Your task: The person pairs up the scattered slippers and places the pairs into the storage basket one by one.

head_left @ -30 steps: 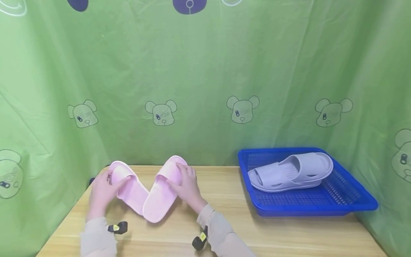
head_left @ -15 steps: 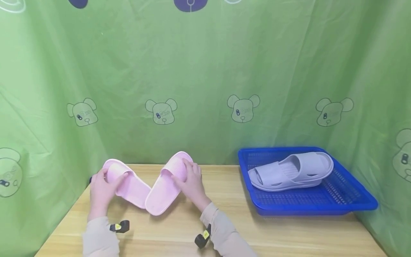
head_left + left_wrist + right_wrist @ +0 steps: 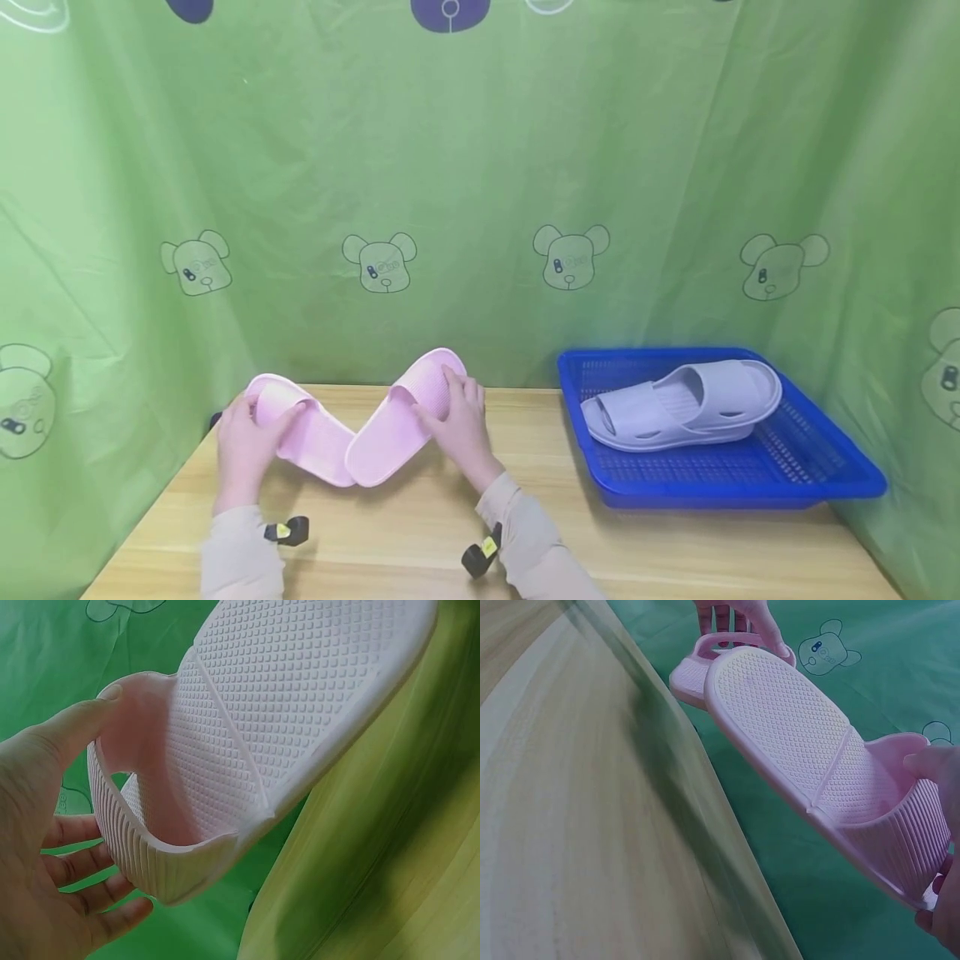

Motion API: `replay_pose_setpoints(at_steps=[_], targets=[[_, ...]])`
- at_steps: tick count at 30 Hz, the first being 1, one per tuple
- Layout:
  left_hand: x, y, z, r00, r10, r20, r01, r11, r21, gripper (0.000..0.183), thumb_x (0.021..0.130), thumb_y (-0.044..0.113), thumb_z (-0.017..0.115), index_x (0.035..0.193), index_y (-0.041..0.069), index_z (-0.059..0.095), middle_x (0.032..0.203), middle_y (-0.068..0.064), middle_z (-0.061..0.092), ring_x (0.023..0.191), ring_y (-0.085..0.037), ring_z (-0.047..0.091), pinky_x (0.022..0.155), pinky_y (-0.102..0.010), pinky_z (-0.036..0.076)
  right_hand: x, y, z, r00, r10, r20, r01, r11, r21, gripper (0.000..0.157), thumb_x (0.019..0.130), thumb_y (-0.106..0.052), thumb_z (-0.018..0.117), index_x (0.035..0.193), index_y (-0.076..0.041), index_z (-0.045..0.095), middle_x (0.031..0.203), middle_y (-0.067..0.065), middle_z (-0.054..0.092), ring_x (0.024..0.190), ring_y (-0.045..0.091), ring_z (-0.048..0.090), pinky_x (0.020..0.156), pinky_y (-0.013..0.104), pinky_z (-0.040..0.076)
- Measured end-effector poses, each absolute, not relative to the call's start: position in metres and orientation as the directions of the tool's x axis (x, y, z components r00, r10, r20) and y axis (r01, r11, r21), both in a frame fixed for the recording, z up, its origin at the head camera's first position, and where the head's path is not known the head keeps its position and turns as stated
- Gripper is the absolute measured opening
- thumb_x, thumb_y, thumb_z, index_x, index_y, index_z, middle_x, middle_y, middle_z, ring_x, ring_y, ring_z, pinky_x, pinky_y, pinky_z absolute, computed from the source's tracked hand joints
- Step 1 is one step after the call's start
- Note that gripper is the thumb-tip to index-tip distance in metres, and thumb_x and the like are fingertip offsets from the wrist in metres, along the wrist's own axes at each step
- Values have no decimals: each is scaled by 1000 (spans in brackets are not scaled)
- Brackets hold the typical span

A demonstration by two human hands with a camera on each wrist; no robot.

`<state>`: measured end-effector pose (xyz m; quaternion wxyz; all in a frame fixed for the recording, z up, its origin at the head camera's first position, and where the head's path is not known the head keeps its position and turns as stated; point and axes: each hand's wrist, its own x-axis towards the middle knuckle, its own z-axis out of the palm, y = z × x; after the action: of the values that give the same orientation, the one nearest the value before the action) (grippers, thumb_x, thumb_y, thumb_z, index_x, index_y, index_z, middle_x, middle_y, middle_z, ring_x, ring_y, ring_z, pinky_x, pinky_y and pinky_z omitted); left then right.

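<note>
My left hand grips a pink slipper by its strap, thumb at the strap's edge. My right hand holds a second pink slipper the same way, its thumb tucked at the opening. Their heels meet in the middle, the right one overlapping the left, and the toes point apart. In the left wrist view the ribbed strap sits between thumb and fingers. The right wrist view shows both slippers tilted, with a shadow on the table below.
A blue plastic basket stands on the table's right side. Grey slippers lie stacked in it. A green curtain with bear faces encloses the wooden table at the back and sides.
The right hand has moved right and away from me with its slipper, which has turned more sideways. The left slipper has also turned flatter. Both heels have risen in the view.
</note>
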<state>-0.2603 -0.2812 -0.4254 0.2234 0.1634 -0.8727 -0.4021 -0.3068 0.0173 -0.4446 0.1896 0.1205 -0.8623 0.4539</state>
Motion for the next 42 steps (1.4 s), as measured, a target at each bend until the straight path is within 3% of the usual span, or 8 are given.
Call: replay_pose_setpoints(at_steps=[18,27,42], targets=[[-260,-268,-425,-824,-497,274,-111,614,781,94,77,61,73,137,-5,43,140,-27,42,127,-42,40,107,-58,37,-307,23,-437,-882,-14,472,-364,656,-661,81,78,-48,76,143,-11,43,123,13,52,109,26,44,90,40,44],[-265,-267,-427,-820,-503,274,-131,631,764,98,74,68,71,138,-2,43,137,-27,44,123,-41,43,100,-60,42,-309,26,-435,-881,12,472,-344,668,-659,85,77,-48,78,144,-11,41,123,15,53,109,29,47,89,42,47],[-266,-260,-424,-820,-523,235,-193,638,745,98,74,73,66,139,3,43,131,-24,47,117,-39,46,96,-58,44,-310,31,-432,-882,35,471,-309,711,-632,87,76,-55,75,145,-12,42,112,13,52,101,26,47,82,37,46]])
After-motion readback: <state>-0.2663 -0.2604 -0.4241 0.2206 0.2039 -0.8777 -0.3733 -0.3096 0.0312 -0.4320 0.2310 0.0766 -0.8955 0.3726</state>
